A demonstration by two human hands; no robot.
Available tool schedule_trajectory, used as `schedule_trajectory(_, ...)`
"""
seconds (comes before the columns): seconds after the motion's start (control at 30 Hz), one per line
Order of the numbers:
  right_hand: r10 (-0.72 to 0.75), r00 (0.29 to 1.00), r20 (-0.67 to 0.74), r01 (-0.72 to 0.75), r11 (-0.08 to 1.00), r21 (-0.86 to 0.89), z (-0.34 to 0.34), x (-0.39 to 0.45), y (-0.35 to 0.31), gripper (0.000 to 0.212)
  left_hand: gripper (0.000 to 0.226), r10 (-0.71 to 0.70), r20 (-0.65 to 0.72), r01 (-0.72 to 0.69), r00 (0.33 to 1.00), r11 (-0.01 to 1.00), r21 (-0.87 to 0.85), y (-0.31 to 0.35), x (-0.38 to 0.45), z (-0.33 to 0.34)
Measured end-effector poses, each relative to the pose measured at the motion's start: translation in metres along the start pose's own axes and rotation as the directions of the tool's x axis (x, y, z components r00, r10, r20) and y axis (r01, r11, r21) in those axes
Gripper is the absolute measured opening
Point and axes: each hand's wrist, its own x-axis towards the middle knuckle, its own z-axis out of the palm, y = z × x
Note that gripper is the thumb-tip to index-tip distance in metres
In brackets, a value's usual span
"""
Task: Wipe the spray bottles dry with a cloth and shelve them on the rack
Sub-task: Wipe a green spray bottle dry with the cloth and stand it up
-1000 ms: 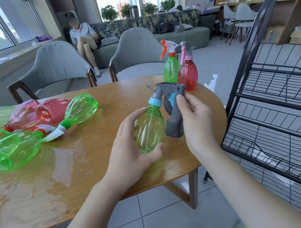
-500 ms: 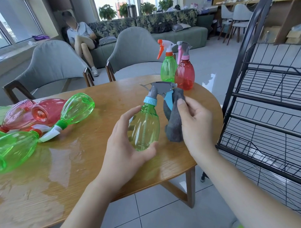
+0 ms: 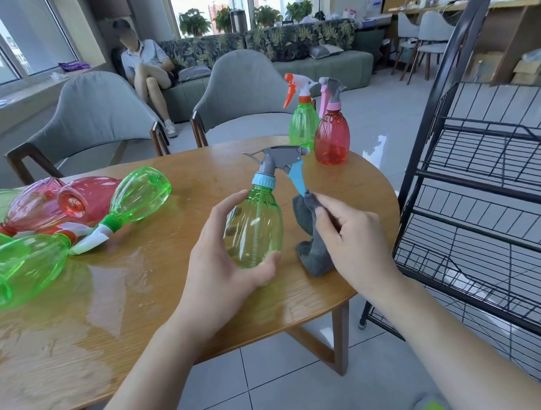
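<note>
My left hand grips a pale green spray bottle upright above the wooden table; it has a grey head, a blue collar and a blue trigger. My right hand holds a grey cloth, pinching its top against the tip of the blue trigger. Two upright bottles stand at the table's far edge: a green one with an orange trigger and a red one with a pink collar. The black wire rack stands to the right.
Several green and red bottles lie on their sides on the table's left, amid patches of water. Two grey chairs stand behind the table. A person sits on a sofa far back.
My right hand has slid the cloth down from the bottle's grey head to the tip of the blue trigger. The head now shows uncovered. My left hand keeps its hold.
</note>
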Motion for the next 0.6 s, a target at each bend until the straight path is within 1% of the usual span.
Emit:
schedule_trajectory(0.07, 0.071, 0.997, -0.043, -0.071, 0.997, -0.011, -0.007, 0.003, 0.002, 0.032, 0.090, 0.004, 0.004, -0.004, 1.000, 1.000, 0.017, -0.003, 0.000, -0.001)
schedule_trajectory(0.13, 0.149, 0.980, -0.130, -0.149, 0.989, 0.016, -0.018, 0.010, 0.002, 0.031, 0.092, 0.026, 0.012, -0.027, 1.000, 0.997, 0.066, -0.006, 0.000, -0.006)
schedule_trajectory(0.2, 0.169, 0.962, -0.213, -0.167, 0.986, 0.028, -0.031, 0.020, 0.000, 0.029, 0.095, 0.078, 0.044, -0.083, 0.996, 0.989, 0.126, -0.008, 0.001, -0.010)
schedule_trajectory(0.27, 0.150, 0.963, -0.223, -0.150, 0.989, 0.017, -0.043, 0.030, -0.004, 0.027, 0.094, 0.132, 0.088, -0.146, 0.987, 0.974, 0.175, -0.008, 0.001, -0.011)
schedule_trajectory(0.3, 0.132, 0.973, -0.187, -0.134, 0.991, 0.001, -0.046, 0.033, -0.006, 0.027, 0.094, 0.156, 0.113, -0.176, 0.981, 0.962, 0.206, -0.006, 0.001, -0.011)
schedule_trajectory(0.37, 0.104, 0.993, -0.060, -0.108, 0.993, -0.053, -0.048, 0.036, -0.009, 0.028, 0.096, 0.196, 0.163, -0.237, 0.967, 0.927, 0.292, -0.002, 0.000, -0.009)
schedule_trajectory(0.43, 0.106, 0.993, 0.058, -0.097, 0.986, -0.139, -0.048, 0.035, -0.010, 0.029, 0.100, 0.209, 0.192, -0.270, 0.959, 0.885, 0.379, 0.003, 0.000, -0.006)
schedule_trajectory(0.6, 0.153, 0.976, 0.157, -0.098, 0.946, -0.310, -0.049, 0.029, -0.016, 0.032, 0.105, 0.189, 0.204, -0.271, 0.960, 0.799, 0.536, 0.013, -0.001, 0.001)
